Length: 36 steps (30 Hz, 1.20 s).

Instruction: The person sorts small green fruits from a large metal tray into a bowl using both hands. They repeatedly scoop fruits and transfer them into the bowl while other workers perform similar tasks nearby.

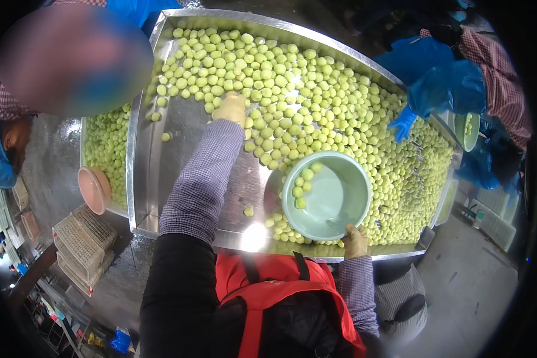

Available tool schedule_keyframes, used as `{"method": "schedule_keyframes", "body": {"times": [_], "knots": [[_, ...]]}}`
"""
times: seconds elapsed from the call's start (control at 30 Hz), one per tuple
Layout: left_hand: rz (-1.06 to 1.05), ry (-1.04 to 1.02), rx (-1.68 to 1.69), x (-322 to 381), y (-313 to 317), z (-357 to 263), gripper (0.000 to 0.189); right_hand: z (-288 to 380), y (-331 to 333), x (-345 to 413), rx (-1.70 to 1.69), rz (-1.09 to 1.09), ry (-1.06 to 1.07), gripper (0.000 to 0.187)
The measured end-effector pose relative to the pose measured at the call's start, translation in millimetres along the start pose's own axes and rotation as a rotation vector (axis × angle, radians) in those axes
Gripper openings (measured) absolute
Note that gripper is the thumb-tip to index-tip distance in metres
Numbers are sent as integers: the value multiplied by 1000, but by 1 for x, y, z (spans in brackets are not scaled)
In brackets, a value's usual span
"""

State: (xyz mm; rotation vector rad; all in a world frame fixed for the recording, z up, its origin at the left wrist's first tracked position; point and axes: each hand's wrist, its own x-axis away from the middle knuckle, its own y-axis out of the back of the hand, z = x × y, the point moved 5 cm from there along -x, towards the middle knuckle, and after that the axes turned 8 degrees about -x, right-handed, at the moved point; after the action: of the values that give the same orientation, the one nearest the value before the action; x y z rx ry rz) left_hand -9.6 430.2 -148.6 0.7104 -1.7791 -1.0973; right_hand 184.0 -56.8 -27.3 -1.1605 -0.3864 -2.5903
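Note:
My left hand (230, 108), in what looks like a pale yellow glove, reaches into the layer of small round green fruits (268, 129) on a stainless steel sorting table (183, 134). Its fingertips are hidden, so I cannot see whether they hold a fruit. With my right hand (355, 241), gloved alike, I grip the near right rim of a pale green plastic basin (340, 192). Several green fruits (302, 181) lie along the left side inside the basin. The basin rests over the fruits near the table's front edge.
A co-worker's blue-gloved hand (402, 124) reaches over the right side; another green basin (472, 132) stands beyond. At the left are a fruit-filled bin (105, 152), a pink basin (94, 190) and stacked plastic crates (84, 241). Another person, blurred, is at the upper left.

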Motion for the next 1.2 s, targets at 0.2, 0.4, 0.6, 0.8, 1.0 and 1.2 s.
{"method": "schedule_keyframes", "body": {"times": [0.2,0.4,0.6,0.8,1.0,1.2], "knots": [[17,97,127,33,-13,13,20,-4,-3,2,-28,3,-6,5],[-250,-14,649,106,21,-26,27,-15,1,0,-2,44,-46,5],[18,-431,460,112,48,-119,28,-20,-6,2,-36,44,-42,7],[302,96,517,-16,7,-147,45,-17,-4,9,-80,12,-74,8],[271,-152,104,-35,-1,-172,33,-22,6,6,-143,-54,-87,11],[112,-352,772,94,25,-173,19,-25,8,0,-119,6,-106,15]]}}
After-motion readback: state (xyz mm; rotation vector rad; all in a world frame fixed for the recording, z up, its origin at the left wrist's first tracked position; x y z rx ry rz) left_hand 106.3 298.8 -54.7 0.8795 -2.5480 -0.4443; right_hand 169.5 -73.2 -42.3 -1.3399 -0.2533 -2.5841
